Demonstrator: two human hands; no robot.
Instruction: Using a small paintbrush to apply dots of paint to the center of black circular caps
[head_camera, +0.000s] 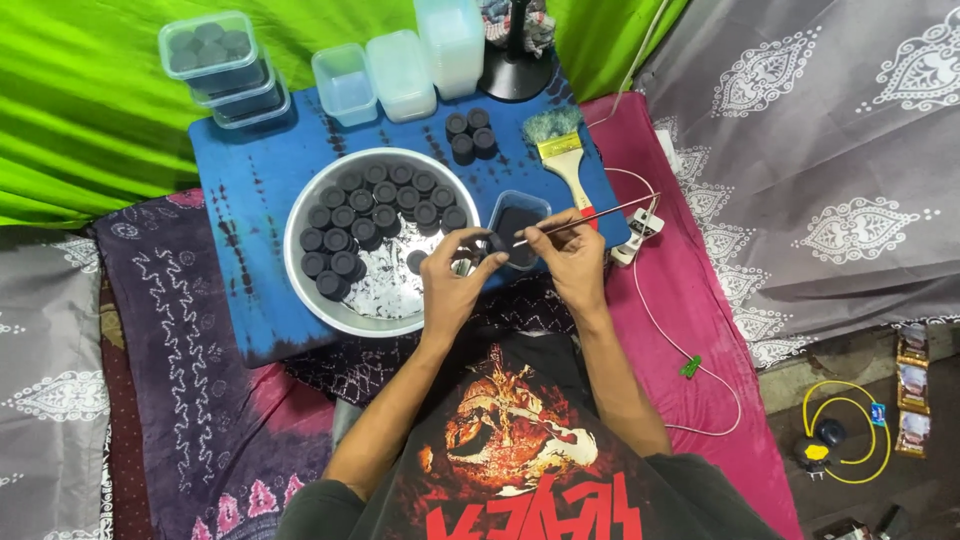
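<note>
Centre frame: left hand (455, 275) pinching small black round puck (492, 243), right hand (572, 252) gripping thin stick (590, 217); round metal bowl (340, 305) left, wooden-handled paintbrush (562, 150) above, four loose pucks (470, 133) beyond.

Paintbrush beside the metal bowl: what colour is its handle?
Pale yellow wooden handle on the paintbrush, clearest in the head view.

green cloth (90, 110) behind | grey patterned sheet (820, 150) right | even light

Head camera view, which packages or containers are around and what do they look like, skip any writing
Stacked lidded tubs: board's far left corner, clear, holding dark round pieces.
Empty tubs: board's far edge, clear, rectangular.
Small packets: floor at right, a column of three, brownish with pale pictures.
Small dark tray: by the hands, clear walls.
</note>
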